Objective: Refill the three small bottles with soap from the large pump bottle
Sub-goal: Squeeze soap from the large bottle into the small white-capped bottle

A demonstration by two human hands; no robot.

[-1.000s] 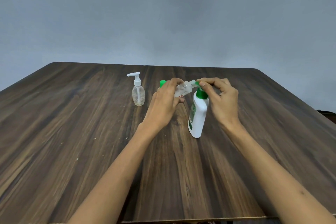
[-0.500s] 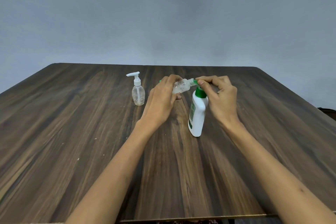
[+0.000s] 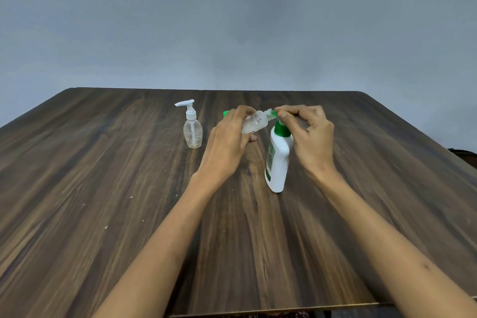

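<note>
The large white pump bottle (image 3: 278, 162) with a green pump head stands upright at the table's middle. My right hand (image 3: 308, 137) curls over its top, thumb and forefinger pinching the green nozzle. My left hand (image 3: 227, 142) grips a small clear bottle (image 3: 255, 122), tilted on its side with its open mouth against that nozzle. A second small clear bottle (image 3: 192, 129) with a white pump stands upright to the left. A green cap (image 3: 226, 113) peeks out behind my left hand; what it belongs to is hidden.
The dark wood-grain table (image 3: 103, 188) runs wide to both sides, with its near edge at the bottom of the view. A plain grey wall stands behind the far edge. A dark object (image 3: 464, 153) shows just off the right edge.
Both hands keep their holds. The small tilted bottle stays at the nozzle, and my left hand has shifted only slightly.
</note>
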